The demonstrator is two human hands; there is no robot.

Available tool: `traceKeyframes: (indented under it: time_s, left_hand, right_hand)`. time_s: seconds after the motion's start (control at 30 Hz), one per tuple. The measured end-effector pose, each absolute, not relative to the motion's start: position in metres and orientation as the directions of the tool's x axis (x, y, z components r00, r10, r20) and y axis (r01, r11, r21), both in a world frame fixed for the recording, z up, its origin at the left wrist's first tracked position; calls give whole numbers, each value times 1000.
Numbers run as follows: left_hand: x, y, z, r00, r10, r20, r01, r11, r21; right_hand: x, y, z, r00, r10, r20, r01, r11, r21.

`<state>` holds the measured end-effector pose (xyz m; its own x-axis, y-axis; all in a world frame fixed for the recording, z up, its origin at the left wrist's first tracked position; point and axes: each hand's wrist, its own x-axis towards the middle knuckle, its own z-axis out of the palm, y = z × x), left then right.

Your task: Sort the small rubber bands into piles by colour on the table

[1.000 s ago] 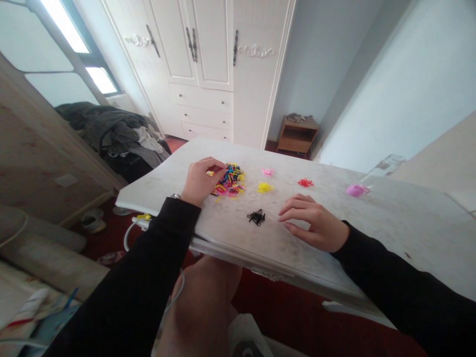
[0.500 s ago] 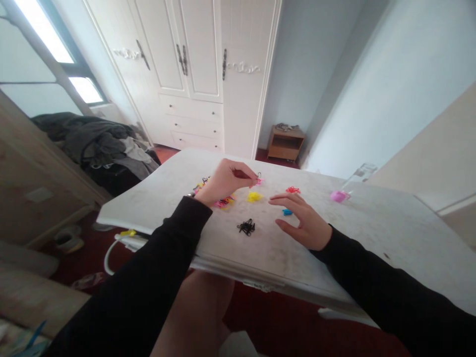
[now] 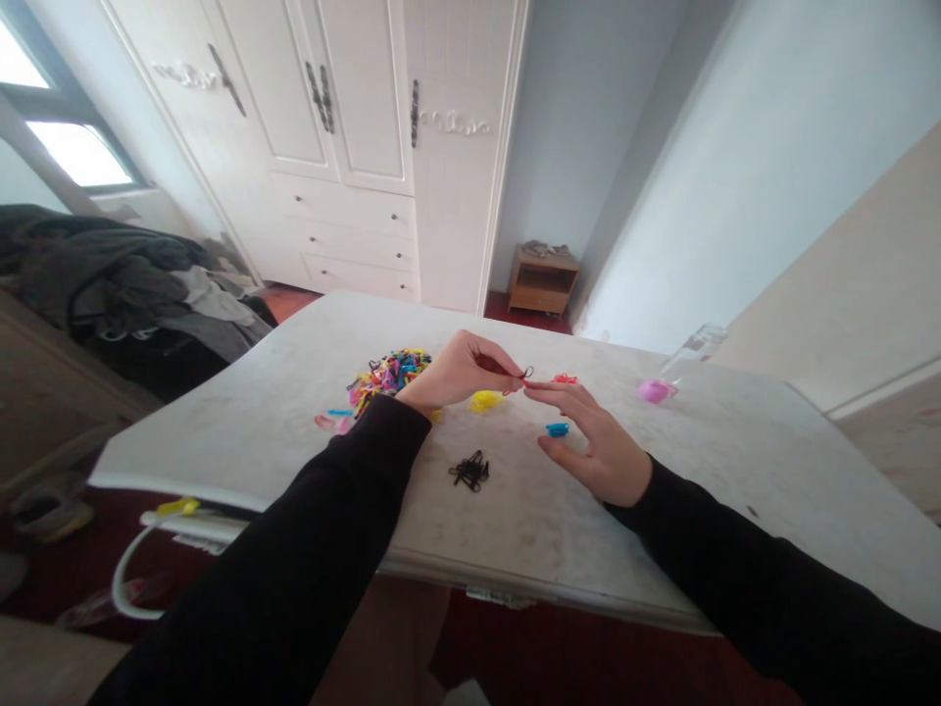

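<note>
My left hand [image 3: 474, 371] is closed in a pinch on small rubber bands [image 3: 527, 373]; a black loop and a red loop stick out at its fingertips. Meeting those fingertips is my right hand [image 3: 588, 441], its thumb well apart from its outstretched fingers. Just below the left hand is a clump of yellow bands [image 3: 485, 401]. A blue clump [image 3: 557, 429] lies behind the right thumb, and red bands [image 3: 566, 378] show beyond the right fingers. Nearer me is a heap of black bands [image 3: 470, 472]. The mixed-colour pile [image 3: 389, 378] is partly hidden by my left wrist.
A white table [image 3: 515, 529] bears all of this. On its right side lie a pink object [image 3: 656, 391] and a clear container [image 3: 697, 348]. Behind it stand a white wardrobe [image 3: 360, 221] and a small wooden cabinet [image 3: 544, 279]. Clothes [image 3: 124, 284] are heaped at the left.
My left hand has come to my right fingertips, which were apart from it before. The view has shifted, and more of the mixed pile shows now.
</note>
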<state>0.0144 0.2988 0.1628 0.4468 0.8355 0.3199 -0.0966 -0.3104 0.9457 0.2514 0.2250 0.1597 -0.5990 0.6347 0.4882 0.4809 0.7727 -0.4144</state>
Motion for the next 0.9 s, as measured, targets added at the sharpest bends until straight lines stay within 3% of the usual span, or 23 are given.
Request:
traceKeyframes:
  time_s: [0.33,0.9]
  left_hand:
    - [16,296,160,458,838,298,-107,-281,954]
    - [15,290,162,451,840,301,-179,-245,953]
  right_hand:
    - [250,222,163,-631,606,484,438,793,-423]
    - [252,224,161,-558,676,482,459,735,-499]
